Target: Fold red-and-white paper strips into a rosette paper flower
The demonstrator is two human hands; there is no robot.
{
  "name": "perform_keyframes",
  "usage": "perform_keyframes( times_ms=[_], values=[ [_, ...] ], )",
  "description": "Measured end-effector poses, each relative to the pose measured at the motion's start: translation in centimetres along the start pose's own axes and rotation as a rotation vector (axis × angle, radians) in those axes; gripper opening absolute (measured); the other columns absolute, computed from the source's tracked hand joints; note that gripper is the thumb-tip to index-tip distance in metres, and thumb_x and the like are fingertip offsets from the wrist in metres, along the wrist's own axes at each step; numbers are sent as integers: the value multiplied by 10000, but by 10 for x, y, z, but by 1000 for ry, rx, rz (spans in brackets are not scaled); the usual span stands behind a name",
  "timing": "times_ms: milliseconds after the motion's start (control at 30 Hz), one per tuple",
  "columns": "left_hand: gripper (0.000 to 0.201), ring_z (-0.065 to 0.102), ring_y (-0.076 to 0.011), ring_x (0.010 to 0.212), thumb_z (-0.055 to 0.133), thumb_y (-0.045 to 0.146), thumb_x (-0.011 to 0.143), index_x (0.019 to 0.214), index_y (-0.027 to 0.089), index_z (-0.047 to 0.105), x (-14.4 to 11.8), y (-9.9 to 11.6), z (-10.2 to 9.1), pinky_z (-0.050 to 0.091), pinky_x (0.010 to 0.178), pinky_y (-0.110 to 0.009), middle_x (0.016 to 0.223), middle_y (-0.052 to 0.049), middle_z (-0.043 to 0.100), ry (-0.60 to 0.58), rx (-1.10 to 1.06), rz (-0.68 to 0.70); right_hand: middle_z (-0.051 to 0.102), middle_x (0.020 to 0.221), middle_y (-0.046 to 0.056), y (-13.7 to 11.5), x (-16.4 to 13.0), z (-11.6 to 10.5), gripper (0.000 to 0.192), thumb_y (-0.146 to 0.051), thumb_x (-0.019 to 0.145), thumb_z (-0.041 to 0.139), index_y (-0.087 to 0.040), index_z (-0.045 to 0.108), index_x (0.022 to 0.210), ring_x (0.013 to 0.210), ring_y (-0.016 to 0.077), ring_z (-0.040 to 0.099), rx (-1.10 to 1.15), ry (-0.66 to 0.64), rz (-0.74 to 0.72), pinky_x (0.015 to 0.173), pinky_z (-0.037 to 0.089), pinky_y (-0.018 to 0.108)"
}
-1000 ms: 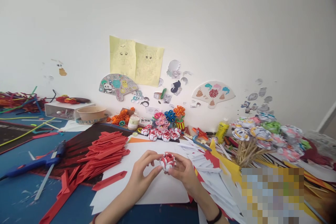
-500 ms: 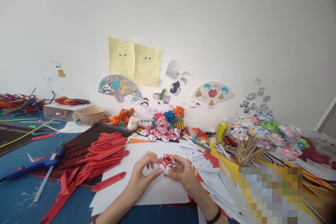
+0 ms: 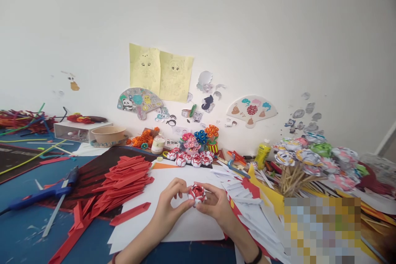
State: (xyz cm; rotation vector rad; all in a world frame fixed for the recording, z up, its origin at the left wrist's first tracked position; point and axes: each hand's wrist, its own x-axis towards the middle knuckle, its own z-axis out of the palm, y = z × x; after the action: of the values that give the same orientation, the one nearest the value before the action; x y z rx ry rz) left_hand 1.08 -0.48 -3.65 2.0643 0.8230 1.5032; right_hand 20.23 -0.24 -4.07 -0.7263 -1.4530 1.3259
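A red and white paper flower (image 3: 197,193) is held between my two hands, above a white paper sheet (image 3: 188,225). My left hand (image 3: 173,199) pinches its left side between thumb and fingers. On the other side, my right hand (image 3: 215,203) grips it the same way, its thumb at the flower's lower front. A heap of folded red paper strips (image 3: 125,181) lies to the left of my hands. Folded white paper strips (image 3: 247,204) are spread to the right. Several finished red and white paper flowers (image 3: 196,159) sit in a group behind.
A blue glue gun (image 3: 58,189) lies on the left with a glue stick beside it. Paper flowers on sticks (image 3: 315,156) stand in a bunch at the right. A yellow bottle (image 3: 262,153), a white jar (image 3: 158,144) and a tan bowl (image 3: 109,135) line the wall side.
The flower is tilted slightly more toward the camera, its red centre showing a little differently. Both hands keep their grip; the whole view has shifted slightly.
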Motion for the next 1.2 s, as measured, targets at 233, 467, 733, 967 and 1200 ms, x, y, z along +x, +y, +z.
perform_keyframes(
  times_ms=[233,467,733,967,1200],
  values=[
    [172,517,-168,746,634,346,862,953,201,621,0,0,-1,428,653,-284,878,-43,586,3,22,-9,722,1074,88,-9,-1,2,573,-296,675,832,-204,634,1205,1010,284,655,-48,-13,-46,870,531,422],
    [179,516,-170,734,636,333,857,981,204,621,1,0,-1,434,666,-285,869,-39,599,7,49,-28,705,1115,90,-9,0,1,584,-326,678,826,-205,630,1215,1000,289,662,-9,-42,-33,879,537,443],
    [175,519,-180,751,604,323,878,1015,214,601,1,6,-2,434,682,-294,911,-48,610,-3,90,-54,709,1102,102,-5,2,-3,588,-295,709,814,-190,596,1245,942,259,679,68,-128,-23,879,525,437],
    [243,521,-182,786,605,341,879,1094,235,561,1,6,-3,433,696,-298,996,-53,594,-29,71,-53,693,1118,93,-10,2,-3,573,-287,738,792,-197,582,1264,919,239,680,34,-102,-29,887,513,427],
    [307,519,-179,788,651,356,845,1100,235,531,-1,1,2,434,698,-298,1022,-48,584,-36,99,-75,612,1210,81,-11,2,2,515,-273,757,774,-226,608,1242,1065,267,629,-26,-119,-47,926,497,395]
  ],
)
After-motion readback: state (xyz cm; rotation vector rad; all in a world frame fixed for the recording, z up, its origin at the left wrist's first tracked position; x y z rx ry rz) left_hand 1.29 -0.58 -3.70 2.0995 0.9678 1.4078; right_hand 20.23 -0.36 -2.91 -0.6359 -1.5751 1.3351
